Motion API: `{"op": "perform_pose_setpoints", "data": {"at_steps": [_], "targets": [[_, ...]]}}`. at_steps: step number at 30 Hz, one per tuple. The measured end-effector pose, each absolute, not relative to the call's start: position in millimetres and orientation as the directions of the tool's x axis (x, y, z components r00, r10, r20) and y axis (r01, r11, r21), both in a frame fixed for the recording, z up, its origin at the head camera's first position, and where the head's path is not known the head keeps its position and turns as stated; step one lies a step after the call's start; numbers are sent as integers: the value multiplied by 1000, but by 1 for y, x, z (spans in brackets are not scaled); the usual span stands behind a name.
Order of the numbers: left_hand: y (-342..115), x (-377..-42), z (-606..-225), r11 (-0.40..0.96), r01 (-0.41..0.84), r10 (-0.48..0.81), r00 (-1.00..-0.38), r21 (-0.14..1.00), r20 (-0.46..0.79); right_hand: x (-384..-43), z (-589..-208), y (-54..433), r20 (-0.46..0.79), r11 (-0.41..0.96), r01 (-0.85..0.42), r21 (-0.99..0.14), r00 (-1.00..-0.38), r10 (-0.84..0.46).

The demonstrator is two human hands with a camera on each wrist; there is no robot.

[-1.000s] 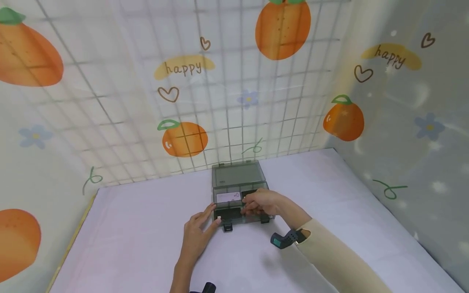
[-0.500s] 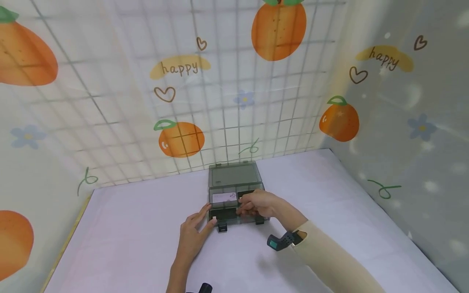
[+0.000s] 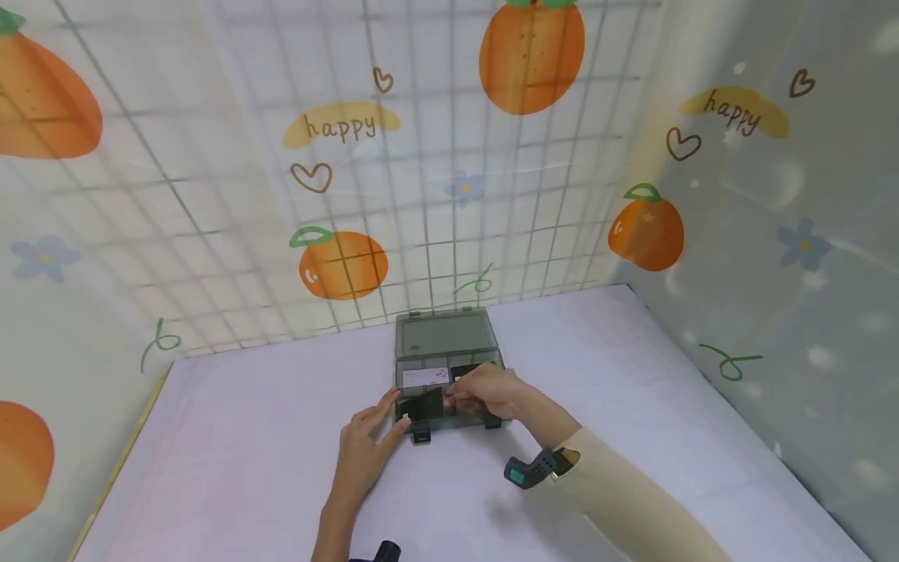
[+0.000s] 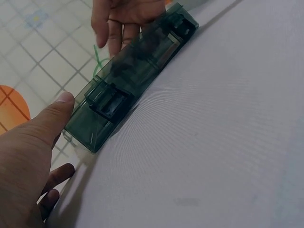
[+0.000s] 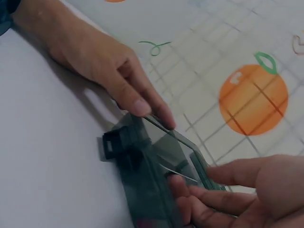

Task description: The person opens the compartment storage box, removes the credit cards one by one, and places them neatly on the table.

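Observation:
A translucent grey-green plastic box (image 3: pixel 449 425) with compartments stands on the table, its lid (image 3: pixel 446 333) folded back. My left hand (image 3: pixel 364 446) holds the box's front left corner, thumb at the front edge and fingers along the left side. Over the box, my right hand (image 3: pixel 488 390) pinches the right end of a dark card (image 3: pixel 424 405) in the front left compartment. That card slants, its right end raised above its left. Behind it lies a white printed card (image 3: pixel 424 378), and a second dark card (image 3: pixel 463 370) is partly covered by the right hand.
Two black latches (image 3: pixel 421 434) hang from the box's front edge. A white cloth covers the table (image 3: pixel 246 453). Patterned curtains (image 3: pixel 232 257) with oranges and grid lines close in the back and sides.
The dark card in the front left compartment lay flat and now tilts, its right end lifted by my right hand. My left hand stays at the box's corner.

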State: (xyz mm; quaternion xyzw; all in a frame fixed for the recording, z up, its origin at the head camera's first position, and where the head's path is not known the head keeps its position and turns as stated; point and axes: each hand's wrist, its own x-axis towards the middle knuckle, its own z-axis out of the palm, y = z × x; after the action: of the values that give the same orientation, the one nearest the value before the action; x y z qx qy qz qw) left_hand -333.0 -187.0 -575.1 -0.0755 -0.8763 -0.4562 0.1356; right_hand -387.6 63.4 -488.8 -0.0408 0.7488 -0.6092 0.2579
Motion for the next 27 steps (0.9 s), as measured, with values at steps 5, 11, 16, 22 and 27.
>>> {"op": "perform_pose_setpoints", "data": {"at_steps": [5, 11, 16, 22, 27], "targets": [[-185, -334, -577, 555, 279, 11, -944, 783, 329, -384, -492, 45, -246, 434, 98, -895, -922, -298], [-185, -334, -578, 566, 336, 19, -918, 753, 396, -384, -494, 35, -181, 503, 47, -863, -958, -221], [-186, -331, -575, 565, 323, 7, -922, 759, 386, -389, -501, 35, -174, 520, 43, -853, -963, -207], [-184, -328, -574, 571, 275, -16, -938, 774, 346, -394, -503, 38, -156, 532, 6, -847, -959, -238], [-183, -328, -574, 604, 268, -20, -936, 750, 351, -398, -499, 41, -137, 523, -17, -852, -957, -254]]}}
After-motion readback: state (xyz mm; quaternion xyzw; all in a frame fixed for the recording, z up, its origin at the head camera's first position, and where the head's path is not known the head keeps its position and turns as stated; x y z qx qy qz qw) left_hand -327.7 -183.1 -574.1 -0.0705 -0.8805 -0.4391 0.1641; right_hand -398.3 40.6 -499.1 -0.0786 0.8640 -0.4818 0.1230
